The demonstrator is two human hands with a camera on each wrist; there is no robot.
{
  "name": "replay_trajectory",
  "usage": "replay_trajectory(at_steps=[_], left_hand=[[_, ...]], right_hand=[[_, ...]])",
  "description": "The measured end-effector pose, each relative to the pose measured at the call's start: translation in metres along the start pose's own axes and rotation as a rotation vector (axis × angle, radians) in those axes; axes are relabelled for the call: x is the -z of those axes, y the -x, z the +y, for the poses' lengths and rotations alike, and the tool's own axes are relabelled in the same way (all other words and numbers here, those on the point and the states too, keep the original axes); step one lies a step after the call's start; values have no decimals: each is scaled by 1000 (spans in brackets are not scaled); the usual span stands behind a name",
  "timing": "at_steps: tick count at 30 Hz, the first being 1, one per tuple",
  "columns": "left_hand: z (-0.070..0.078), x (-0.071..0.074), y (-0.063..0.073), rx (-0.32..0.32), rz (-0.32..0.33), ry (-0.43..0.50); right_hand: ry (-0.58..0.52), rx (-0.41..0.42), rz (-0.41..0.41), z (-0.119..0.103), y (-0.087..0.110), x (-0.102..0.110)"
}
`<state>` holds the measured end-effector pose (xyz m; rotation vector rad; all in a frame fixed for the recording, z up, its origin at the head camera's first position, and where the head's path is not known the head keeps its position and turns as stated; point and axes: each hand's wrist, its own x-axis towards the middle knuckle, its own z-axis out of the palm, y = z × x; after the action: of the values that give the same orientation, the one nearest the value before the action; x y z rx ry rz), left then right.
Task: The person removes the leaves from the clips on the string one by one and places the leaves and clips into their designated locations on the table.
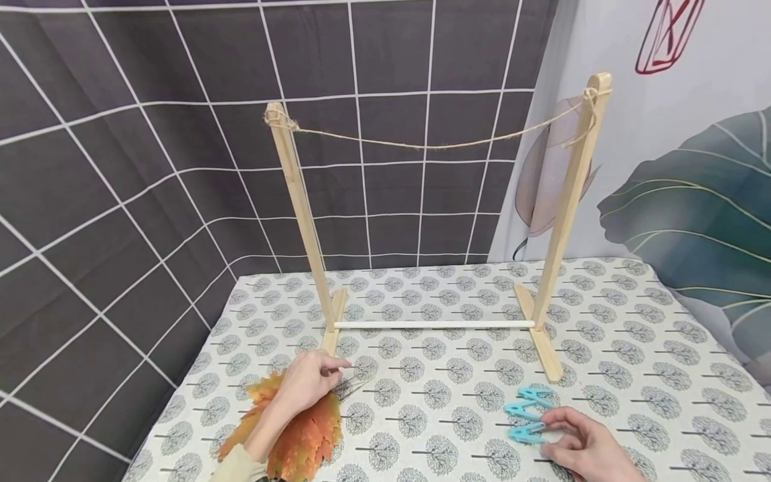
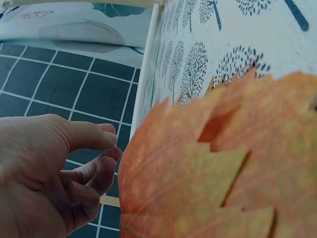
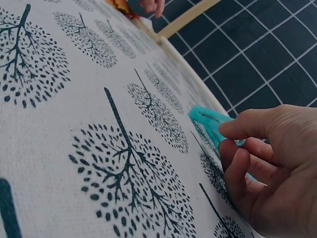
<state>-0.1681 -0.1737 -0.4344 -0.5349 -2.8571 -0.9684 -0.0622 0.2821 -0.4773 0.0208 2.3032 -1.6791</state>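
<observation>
In the head view my left hand [image 1: 310,381] is above a stack of orange autumn leaves [image 1: 307,435], near their thin stems [image 1: 355,387]. A gap shows between its thumb and index finger. The left wrist view has its loosely bent fingers [image 2: 101,171] beside the serrated edge of the leaves [image 2: 198,163], with nothing visible in them. My right hand [image 1: 581,442] pinches the near end of a turquoise clothespin [image 3: 213,119] between thumb and fingers. Two more turquoise clothespins lie just beyond it, the middle one [image 1: 525,409] and the far one [image 1: 536,395].
Behind both hands stands a wooden frame with a left post [image 1: 304,214], a right post [image 1: 566,207] and a white crossbar [image 1: 434,325]. A sagging twine [image 1: 421,146] is tied between the post tops. Tree-patterned cloth [image 1: 434,415] covers the table. Dark gridded fabric [image 1: 391,187] hangs behind.
</observation>
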Motion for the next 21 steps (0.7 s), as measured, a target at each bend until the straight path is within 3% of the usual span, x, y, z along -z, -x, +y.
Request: replay_trajectory(at_steps=[21], left_hand=[[-1,2,3,-36,5,-14]], right_hand=[[136,48,85,1,-2,-7]])
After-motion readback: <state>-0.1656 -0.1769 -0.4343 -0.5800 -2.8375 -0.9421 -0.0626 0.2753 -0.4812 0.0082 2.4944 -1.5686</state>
